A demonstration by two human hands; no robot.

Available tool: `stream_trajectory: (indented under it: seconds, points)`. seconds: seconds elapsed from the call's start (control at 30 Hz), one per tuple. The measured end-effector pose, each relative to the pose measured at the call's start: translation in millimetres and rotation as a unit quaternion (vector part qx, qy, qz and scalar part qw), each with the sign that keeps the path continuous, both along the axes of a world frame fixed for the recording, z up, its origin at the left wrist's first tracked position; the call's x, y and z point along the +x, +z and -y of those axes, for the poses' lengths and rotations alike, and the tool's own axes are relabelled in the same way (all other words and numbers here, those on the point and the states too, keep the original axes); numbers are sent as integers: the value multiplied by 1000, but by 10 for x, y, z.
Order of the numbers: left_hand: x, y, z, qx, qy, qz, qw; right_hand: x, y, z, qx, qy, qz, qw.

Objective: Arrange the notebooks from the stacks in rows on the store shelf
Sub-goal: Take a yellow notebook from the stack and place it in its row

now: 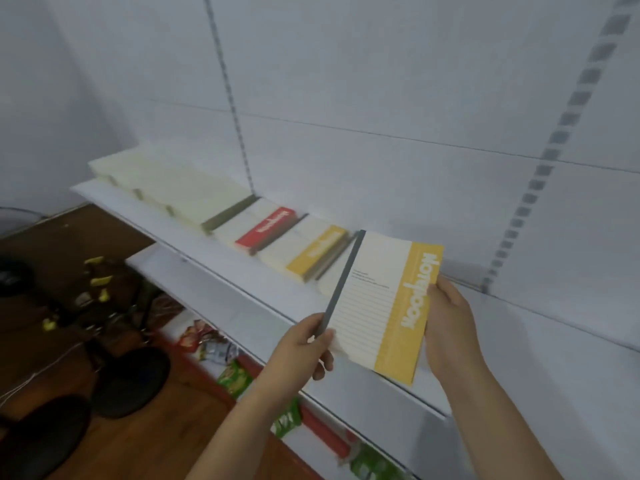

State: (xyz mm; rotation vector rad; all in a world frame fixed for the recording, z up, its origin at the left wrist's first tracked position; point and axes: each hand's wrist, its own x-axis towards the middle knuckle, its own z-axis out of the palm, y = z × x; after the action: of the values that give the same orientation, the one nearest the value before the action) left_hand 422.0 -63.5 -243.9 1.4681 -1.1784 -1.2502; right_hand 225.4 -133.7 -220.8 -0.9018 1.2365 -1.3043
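Note:
A cream notebook with a yellow band and a grey spine (377, 299) hangs tilted over the white store shelf (242, 271). My left hand (308, 344) pinches its near spine corner. My right hand (446, 323) grips its yellow edge. On the shelf to the left lies a row of notebooks: a yellow-banded one (311, 254), a red-banded one (265, 226), and cream stacks (166, 188) further left. Another cream notebook shows just under the held one's spine.
The white back panel with slotted uprights (540, 174) rises behind the shelf. A lower shelf (194, 282) sits beneath, with snack packets (235, 372) below it. Black round stools (131, 379) and cables stand on the brown floor at left.

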Motion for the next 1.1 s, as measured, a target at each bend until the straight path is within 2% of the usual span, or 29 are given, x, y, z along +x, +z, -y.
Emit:
stream_trajectory:
  seconds: [0.17,0.33,0.47,0.6,0.73,0.87,1.0,1.1]
  points:
    - [915,-38,163,2,82,63,995,875,-54,324,2,57,9,998]
    - [1416,2,494,-5,6,232,973,1364,-185,825,23,94,-8,995]
    - [1704,32,1111,-45,-3,355,934,1572,-294,1405,20,119,-35,992]
    - [1938,4,1822,-58,-48,447,891,1769,-433,1997,85,139,-34,986]
    - [1989,-150,2274,8,-181,565,805,1918,-510,2371,193,175,-27,965]
    - [1980,-258,2510,4,-232,578,782,1932,-573,2533,216,175,-32,960]
    - [2062,-291,2703,3,-269,537,800,1903,-634,2627,242,170,14,955]
    - [2124,-257,2842,4,-309,525,793,1910,-538,2676,255,169,8,952]
